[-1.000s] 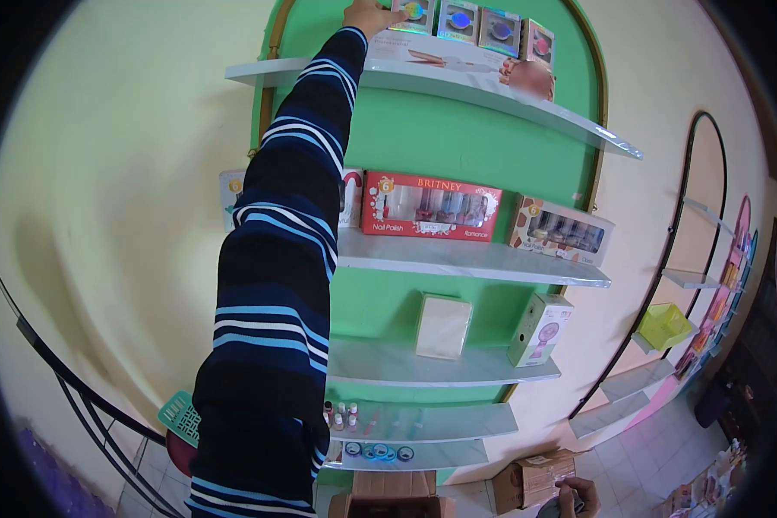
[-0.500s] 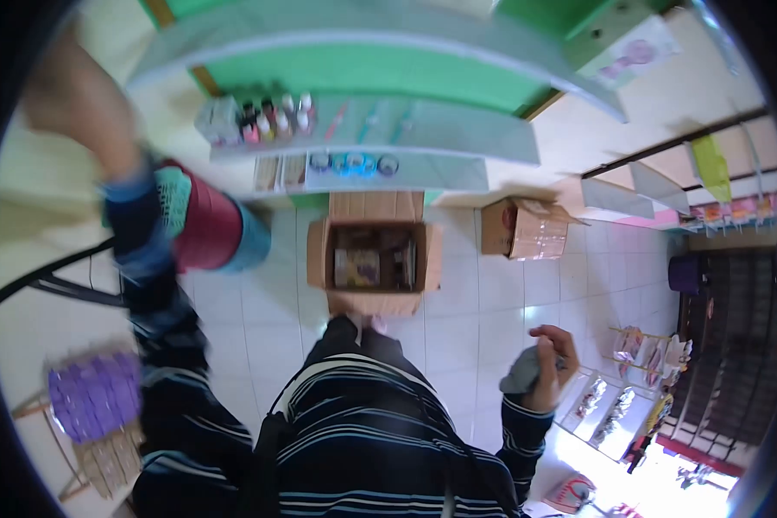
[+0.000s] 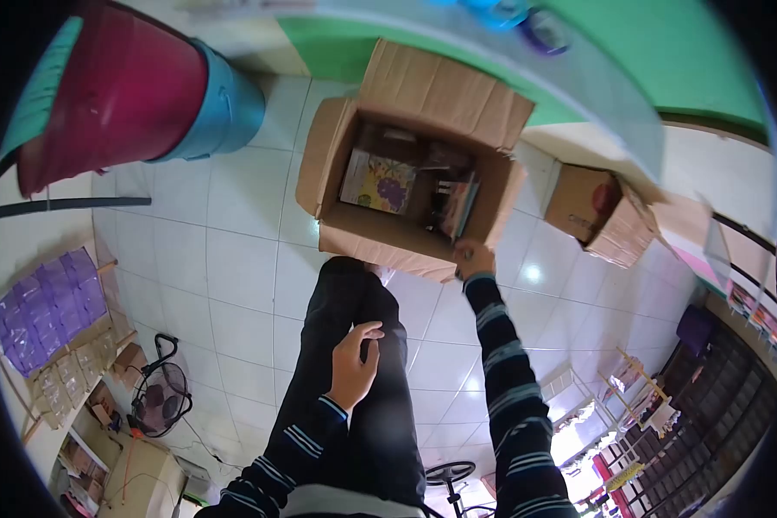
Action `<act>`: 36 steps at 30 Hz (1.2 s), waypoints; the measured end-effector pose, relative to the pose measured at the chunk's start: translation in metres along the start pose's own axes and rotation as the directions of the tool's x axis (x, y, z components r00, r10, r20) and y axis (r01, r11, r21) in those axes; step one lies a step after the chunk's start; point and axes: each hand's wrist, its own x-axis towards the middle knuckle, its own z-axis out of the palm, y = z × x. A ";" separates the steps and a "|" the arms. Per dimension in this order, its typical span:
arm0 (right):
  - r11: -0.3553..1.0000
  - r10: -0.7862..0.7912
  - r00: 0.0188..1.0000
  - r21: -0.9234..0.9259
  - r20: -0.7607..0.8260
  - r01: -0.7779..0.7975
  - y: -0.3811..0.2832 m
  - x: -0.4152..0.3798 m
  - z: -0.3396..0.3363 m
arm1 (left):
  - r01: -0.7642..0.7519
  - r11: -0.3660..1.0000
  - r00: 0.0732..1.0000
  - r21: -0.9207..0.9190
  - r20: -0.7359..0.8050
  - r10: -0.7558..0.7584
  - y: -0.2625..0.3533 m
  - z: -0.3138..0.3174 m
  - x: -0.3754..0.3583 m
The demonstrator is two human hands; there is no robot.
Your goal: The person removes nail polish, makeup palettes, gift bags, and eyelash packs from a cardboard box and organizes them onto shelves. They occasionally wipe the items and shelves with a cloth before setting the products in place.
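An open cardboard box [image 3: 380, 239] stands on the floor in front of my feet, its flaps folded outward. Inside lie a flat pack with a yellow and purple picture [image 3: 380, 183] and some thin items [image 3: 459, 207] along the right side. My right hand [image 3: 475, 259] is at the box's near right corner, fingers curled over the cardboard edge. Over my dark trousers hovers my left hand [image 3: 355, 364], holding nothing, with thumb and fingers loosely bent and apart.
Red and blue tubs [image 3: 138, 95] stand at the upper left. A second cardboard box [image 3: 597, 211] is on the floor to the right. Shelving [image 3: 570, 95] overhangs the far side. A fan [image 3: 160, 397] and purple packs [image 3: 52, 306] are at left.
My view has come down closer to the box. My left hand has dropped from the far left to above my legs. My right hand, earlier holding a grey cloth-like thing, has reached the box corner.
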 end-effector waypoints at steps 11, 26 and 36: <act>0.790 -0.003 0.992 -0.608 0.129 0.082 0.031 0.145 0.176 | 0.137 0.983 0.990 -0.119 0.035 -0.134 -0.073 0.018 0.058; 0.764 0.049 0.885 0.554 0.463 -0.332 -0.017 0.100 0.055 | 0.252 0.939 0.963 -0.234 -0.031 -0.266 -0.095 0.002 0.040; 0.512 -0.274 0.947 0.859 0.170 -0.006 -0.159 -0.148 -0.115 | -0.465 0.881 0.885 0.088 0.014 0.466 0.115 -0.053 0.047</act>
